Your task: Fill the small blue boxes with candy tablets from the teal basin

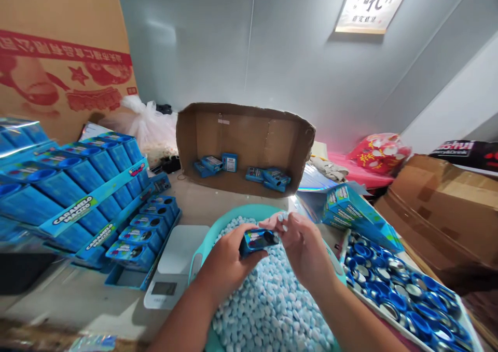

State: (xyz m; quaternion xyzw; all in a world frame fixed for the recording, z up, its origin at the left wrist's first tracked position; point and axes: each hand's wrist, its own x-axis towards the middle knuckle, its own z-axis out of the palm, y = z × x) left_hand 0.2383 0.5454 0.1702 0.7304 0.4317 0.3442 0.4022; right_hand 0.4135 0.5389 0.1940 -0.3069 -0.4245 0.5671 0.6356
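Note:
My left hand point(229, 258) is closed around a small blue candy box point(253, 241), whose round dark opening faces right. Close to that opening, my right hand point(298, 238) has its fingers curled around a few pale blue candies point(283, 221). Below both hands sits a turquoise basin point(221, 218) full of pale blue and white candies point(272, 300). Left of the basin is a white digital scale point(182, 248), and beside it a blue display tray point(126, 278) holds several similar boxes with round holes on top.
Stacked blue display trays point(93, 201) fill the left side. A cardboard box point(243, 134) with several blue packs lies open at the back. At right are a tray of blue-rimmed lids point(404, 295), blue cartons point(350, 212) and a brown cardboard box point(439, 217).

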